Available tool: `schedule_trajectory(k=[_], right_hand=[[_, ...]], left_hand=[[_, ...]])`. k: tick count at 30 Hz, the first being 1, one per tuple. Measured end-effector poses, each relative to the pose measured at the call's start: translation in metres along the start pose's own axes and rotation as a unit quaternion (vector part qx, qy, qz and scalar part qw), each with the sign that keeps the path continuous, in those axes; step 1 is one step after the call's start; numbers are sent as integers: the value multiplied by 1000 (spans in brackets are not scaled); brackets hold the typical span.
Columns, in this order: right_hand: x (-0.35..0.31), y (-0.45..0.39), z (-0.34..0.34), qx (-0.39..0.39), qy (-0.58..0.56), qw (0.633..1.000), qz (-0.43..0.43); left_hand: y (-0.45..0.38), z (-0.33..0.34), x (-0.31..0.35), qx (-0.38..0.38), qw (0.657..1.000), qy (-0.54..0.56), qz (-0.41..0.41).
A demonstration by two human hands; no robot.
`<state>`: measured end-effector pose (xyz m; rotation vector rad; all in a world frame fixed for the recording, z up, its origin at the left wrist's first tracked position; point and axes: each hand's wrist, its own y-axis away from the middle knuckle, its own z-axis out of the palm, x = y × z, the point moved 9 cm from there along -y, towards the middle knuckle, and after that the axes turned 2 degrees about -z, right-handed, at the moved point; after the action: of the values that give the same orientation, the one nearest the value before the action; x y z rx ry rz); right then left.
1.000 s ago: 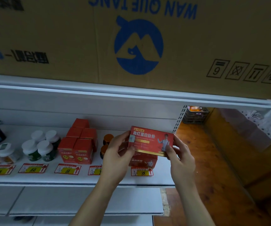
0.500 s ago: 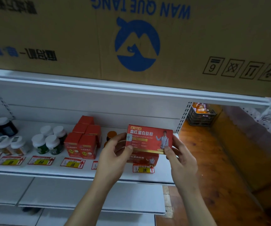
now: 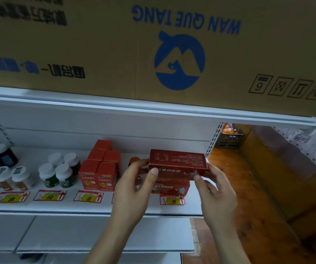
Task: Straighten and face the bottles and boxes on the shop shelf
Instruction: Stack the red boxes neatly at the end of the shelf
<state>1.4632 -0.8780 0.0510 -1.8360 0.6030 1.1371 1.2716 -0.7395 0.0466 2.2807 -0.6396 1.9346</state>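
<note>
A flat red box (image 3: 178,161) with white print is held level just above a matching red box (image 3: 172,187) that stands on the white shelf (image 3: 58,207) near its right end. My left hand (image 3: 134,189) grips its left end, thumb on the front face. My right hand (image 3: 213,189) pinches its right end. The top of the held box faces the camera and its front is tipped down. An orange-capped bottle (image 3: 134,161) shows partly behind my left hand.
Small red cartons (image 3: 101,168) stand in a cluster left of my hands, then white-capped green bottles (image 3: 60,171) and darker bottles (image 3: 1,157) further left. Price tags (image 3: 88,196) line the shelf front. A large cardboard carton (image 3: 153,50) sits overhead. Wooden floor (image 3: 248,187) lies right.
The held red box has tipped from front-facing to lying flat, and sunk closer to the box below it. Both hands kept their hold. The camera has shifted a little to the left.
</note>
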Motion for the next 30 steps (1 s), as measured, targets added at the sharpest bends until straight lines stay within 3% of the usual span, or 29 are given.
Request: schedule_trajectory(k=[7, 18, 25, 30], right_hand=[[-5, 11, 5, 18, -1, 1000, 16], [-5, 1, 2, 20, 11, 1000, 21], [-1, -6, 1, -20, 22, 999, 17], [7, -12, -2, -26, -49, 997, 50]], left_hand=[[-5, -11, -5, 20, 998, 53, -20], [-10, -7, -4, 25, 999, 5, -30], [-11, 4, 1, 11, 999, -16, -27], [-8, 5, 1, 19, 996, 70, -45]])
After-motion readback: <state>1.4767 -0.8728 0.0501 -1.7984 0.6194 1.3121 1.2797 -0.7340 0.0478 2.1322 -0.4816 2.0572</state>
